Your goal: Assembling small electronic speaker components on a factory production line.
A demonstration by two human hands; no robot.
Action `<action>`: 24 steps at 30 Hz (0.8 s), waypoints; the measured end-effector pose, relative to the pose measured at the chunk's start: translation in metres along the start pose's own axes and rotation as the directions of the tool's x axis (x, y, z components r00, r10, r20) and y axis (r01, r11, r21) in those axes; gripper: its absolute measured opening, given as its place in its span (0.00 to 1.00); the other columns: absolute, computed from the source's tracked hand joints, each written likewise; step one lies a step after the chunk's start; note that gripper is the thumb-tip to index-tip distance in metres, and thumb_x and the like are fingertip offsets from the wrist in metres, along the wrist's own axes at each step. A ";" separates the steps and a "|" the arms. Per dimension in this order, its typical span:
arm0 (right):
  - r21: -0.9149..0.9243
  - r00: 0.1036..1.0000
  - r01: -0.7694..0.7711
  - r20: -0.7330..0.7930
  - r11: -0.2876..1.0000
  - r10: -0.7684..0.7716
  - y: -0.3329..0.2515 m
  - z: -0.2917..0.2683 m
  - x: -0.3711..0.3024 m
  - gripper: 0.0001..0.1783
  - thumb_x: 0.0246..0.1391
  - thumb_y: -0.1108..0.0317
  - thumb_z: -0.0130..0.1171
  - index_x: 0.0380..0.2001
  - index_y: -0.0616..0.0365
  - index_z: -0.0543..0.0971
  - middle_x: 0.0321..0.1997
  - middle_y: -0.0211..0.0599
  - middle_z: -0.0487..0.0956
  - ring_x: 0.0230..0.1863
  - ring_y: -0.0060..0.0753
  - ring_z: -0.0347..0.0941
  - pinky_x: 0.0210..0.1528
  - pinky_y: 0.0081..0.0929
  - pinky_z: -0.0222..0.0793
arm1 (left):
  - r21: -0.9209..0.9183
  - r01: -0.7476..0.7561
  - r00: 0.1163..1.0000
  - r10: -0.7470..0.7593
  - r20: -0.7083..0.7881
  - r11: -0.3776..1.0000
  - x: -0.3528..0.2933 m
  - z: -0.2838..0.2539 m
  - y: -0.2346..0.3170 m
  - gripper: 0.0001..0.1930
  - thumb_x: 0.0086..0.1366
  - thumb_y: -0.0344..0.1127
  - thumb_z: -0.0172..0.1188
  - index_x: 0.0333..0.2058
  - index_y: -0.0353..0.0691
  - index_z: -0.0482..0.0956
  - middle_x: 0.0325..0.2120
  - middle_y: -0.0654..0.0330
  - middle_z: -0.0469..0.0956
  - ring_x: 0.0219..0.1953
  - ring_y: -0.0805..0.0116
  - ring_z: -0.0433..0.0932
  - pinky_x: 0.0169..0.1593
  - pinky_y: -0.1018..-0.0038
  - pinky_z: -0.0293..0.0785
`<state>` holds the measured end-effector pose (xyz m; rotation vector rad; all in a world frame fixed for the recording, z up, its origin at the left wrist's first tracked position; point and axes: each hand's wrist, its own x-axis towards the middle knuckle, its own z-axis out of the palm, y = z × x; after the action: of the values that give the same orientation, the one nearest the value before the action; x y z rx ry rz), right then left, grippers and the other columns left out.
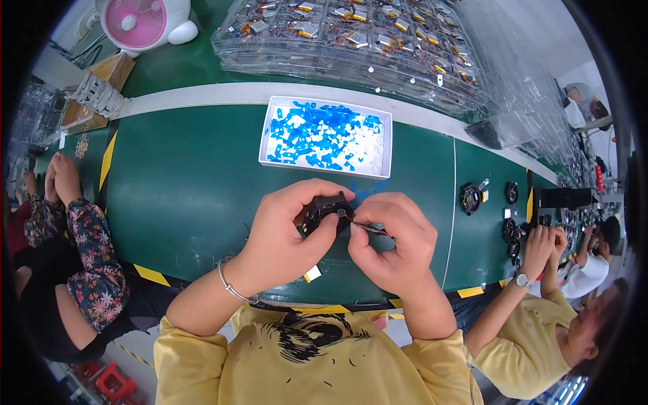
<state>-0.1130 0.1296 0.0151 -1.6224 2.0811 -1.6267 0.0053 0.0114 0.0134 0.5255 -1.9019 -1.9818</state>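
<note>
Black rounded casing [329, 203] in left hand [287, 219]

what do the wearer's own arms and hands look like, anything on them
Both the left hand and right hand are ungloved. A thin silver-coloured bangle circles the left wrist; none shows on the right. The short sleeves are yellow, leaving the forearms bare.

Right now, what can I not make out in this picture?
Head view:
Black housing: partly covered by the left hand.
Slim dark item in the right hand: too small to identify.
Blue pieces in the white box: overlapping, too small to count.
Pink-and-white appliance: cut off by the upper edge.
</note>
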 end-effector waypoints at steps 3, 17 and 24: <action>-0.014 1.000 0.007 0.005 1.000 -0.007 0.000 0.001 -0.001 0.09 0.34 0.80 0.61 0.24 0.61 0.76 0.26 0.38 0.76 0.27 0.35 0.74 0.28 0.25 0.70 | 0.073 -0.037 0.999 0.034 0.032 0.997 0.000 -0.001 -0.001 0.15 0.57 0.15 0.51 0.44 0.32 0.72 0.40 0.56 0.77 0.42 0.75 0.76 0.47 0.77 0.73; -0.256 0.983 0.180 0.016 0.950 -0.182 0.001 0.005 -0.003 0.11 0.31 0.80 0.63 0.24 0.60 0.75 0.25 0.38 0.76 0.24 0.37 0.74 0.26 0.28 0.71 | -0.019 0.002 0.998 -0.001 0.060 1.000 -0.001 -0.003 -0.003 0.13 0.61 0.17 0.52 0.44 0.31 0.72 0.41 0.54 0.78 0.42 0.73 0.76 0.46 0.77 0.74; -0.114 0.991 0.132 -0.008 0.985 -0.133 0.001 0.002 -0.001 0.09 0.33 0.80 0.61 0.23 0.60 0.75 0.23 0.38 0.75 0.24 0.36 0.74 0.26 0.26 0.70 | -0.135 0.036 0.996 -0.024 0.088 0.990 0.002 -0.005 0.000 0.12 0.61 0.18 0.51 0.43 0.31 0.73 0.41 0.54 0.78 0.43 0.72 0.76 0.48 0.76 0.74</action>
<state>-0.1125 0.1289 0.0134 -1.8260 2.1524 -1.5891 0.0060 0.0063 0.0129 0.4397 -1.7997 -2.1680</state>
